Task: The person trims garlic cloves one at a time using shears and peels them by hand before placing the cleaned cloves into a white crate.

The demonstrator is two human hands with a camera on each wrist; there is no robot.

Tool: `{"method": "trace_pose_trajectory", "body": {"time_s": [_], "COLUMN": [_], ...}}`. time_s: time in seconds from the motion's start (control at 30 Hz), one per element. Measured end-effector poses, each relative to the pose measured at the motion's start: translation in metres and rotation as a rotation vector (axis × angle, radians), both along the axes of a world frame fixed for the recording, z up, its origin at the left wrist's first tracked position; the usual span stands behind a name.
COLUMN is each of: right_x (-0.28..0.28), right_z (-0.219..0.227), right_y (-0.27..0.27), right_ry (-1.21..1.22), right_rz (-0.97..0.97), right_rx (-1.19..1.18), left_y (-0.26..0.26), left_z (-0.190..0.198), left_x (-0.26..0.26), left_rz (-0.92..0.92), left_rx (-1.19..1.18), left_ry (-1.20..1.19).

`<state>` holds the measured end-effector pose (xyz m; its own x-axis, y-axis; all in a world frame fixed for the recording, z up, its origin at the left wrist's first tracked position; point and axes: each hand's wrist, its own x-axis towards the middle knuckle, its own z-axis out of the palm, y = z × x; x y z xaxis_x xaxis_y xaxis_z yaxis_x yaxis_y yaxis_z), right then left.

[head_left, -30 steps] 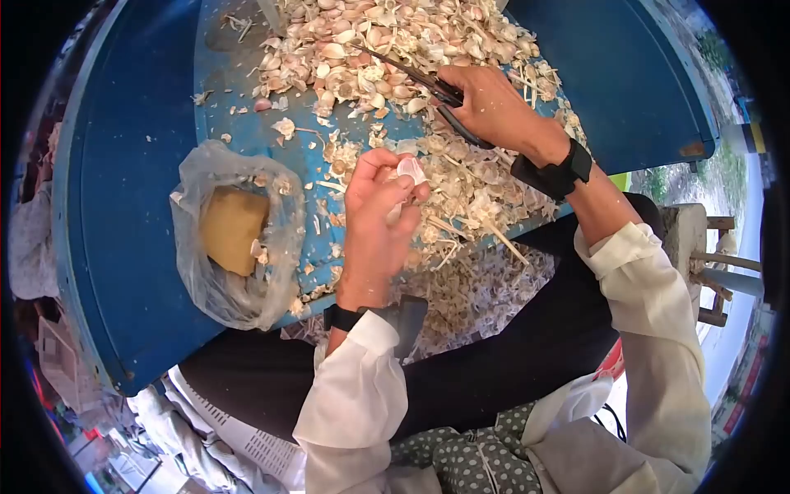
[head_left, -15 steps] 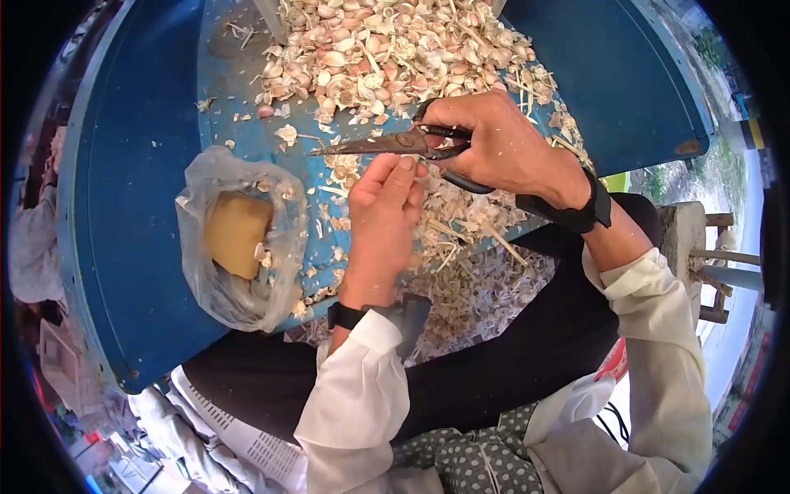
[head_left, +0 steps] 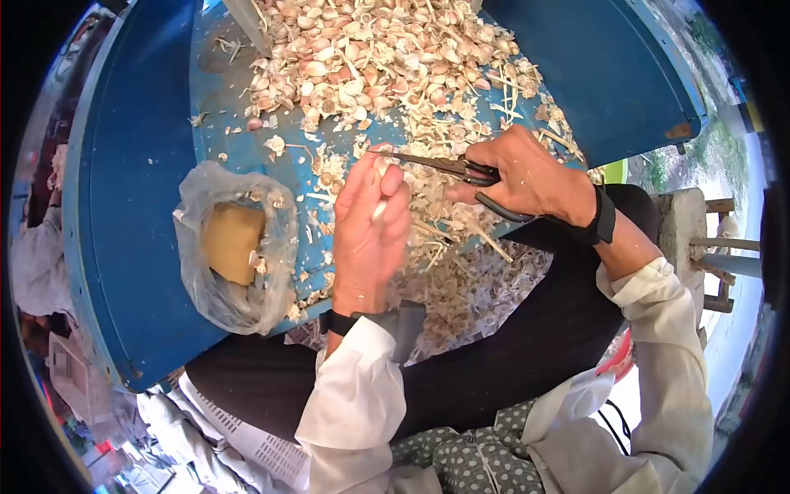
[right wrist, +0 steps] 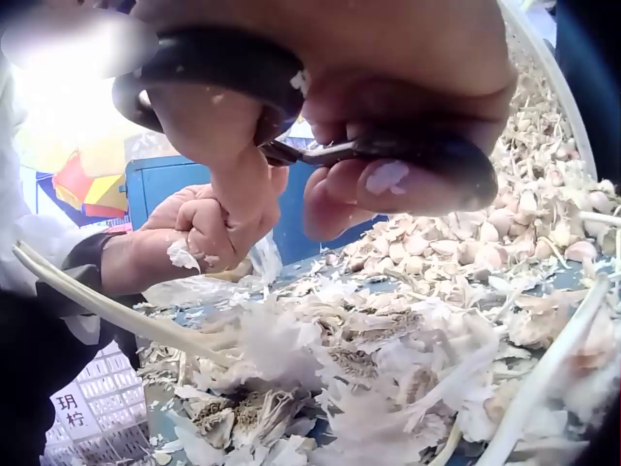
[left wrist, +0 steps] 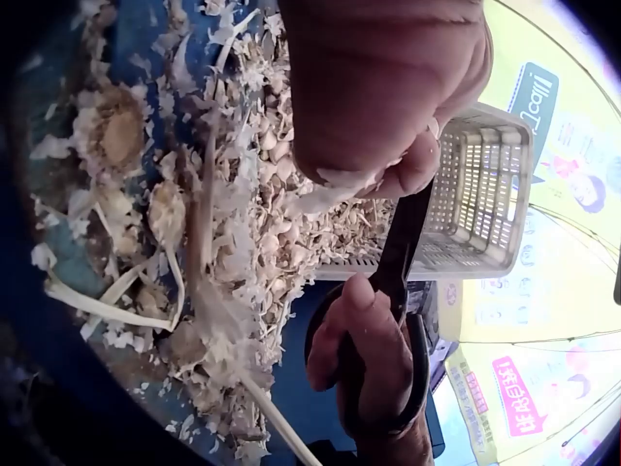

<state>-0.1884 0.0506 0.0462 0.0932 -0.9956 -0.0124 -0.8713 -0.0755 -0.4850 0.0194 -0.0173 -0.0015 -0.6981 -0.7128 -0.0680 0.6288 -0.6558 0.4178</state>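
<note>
In the head view my left hand (head_left: 362,239) has its fingers curled around a pale garlic clove (head_left: 379,210), most of which is hidden. My right hand (head_left: 535,177) grips black-handled scissors (head_left: 440,163) by the loops, with a finger and the thumb through them. The dark blades point left, and their tips overlap the left fingertips. From the left wrist view, papery skin (left wrist: 340,189) hangs at the left fingers beside the blade. Loose garlic skins and stalks (head_left: 436,206) lie beneath both hands on the blue table.
A large heap of garlic cloves (head_left: 370,66) covers the far part of the blue table (head_left: 132,206). Left of the hands sits a clear plastic bag (head_left: 193,276) holding a tan block (head_left: 234,243). A white slatted basket (left wrist: 485,194) stands behind the heap.
The scissors came from over the heap down to the left hand, and their tips now overlap its fingertips. The left hand turned a little, showing the pale clove between its fingers.
</note>
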Motion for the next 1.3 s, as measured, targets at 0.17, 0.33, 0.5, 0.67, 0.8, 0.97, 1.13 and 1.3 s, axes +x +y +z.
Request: {"method": "trace_pose_trajectory", "body": {"time_s": [0.17, 0.33, 0.5, 0.67, 0.8, 0.97, 1.13, 1.3], "right_x": [-0.008, -0.046, -0.039, -0.004, 0.009, 0.005, -0.016, -0.057], "right_z": [-0.011, -0.046, -0.06, 0.008, 0.018, 0.012, 0.01, 0.001], "right_y": [-0.02, -0.087, -0.093, -0.062, -0.047, -0.03, -0.022, -0.026], "right_ry": [-0.339, 0.037, 0.083, -0.061, -0.193, -0.272, -0.68, -0.149], "right_rz": [-0.187, -0.406, -0.342, -0.1, 0.114, 0.038, -0.138, -0.053], "right_rx": [0.001, -0.254, -0.239, -0.124, -0.198, -0.247, 0.047, 0.079], "left_y": [0.003, 0.0, -0.005, -0.007, 0.0, 0.012, 0.013, 0.011], "left_z": [-0.003, -0.01, -0.003, -0.001, -0.001, 0.007, 0.007, 0.006], "left_x": [-0.014, -0.018, -0.02, -0.041, -0.045, -0.037, -0.022, -0.019], "left_rz": [-0.019, -0.022, 0.046, 0.0, -0.038, -0.024, -0.19, -0.086], "left_rx": [0.031, 0.052, 0.066, -0.204, -0.19, -0.183, -0.262, 0.025], "left_ry": [-0.075, -0.021, -0.207, -0.648, -0.535, -0.536, -0.419, -0.287]}}
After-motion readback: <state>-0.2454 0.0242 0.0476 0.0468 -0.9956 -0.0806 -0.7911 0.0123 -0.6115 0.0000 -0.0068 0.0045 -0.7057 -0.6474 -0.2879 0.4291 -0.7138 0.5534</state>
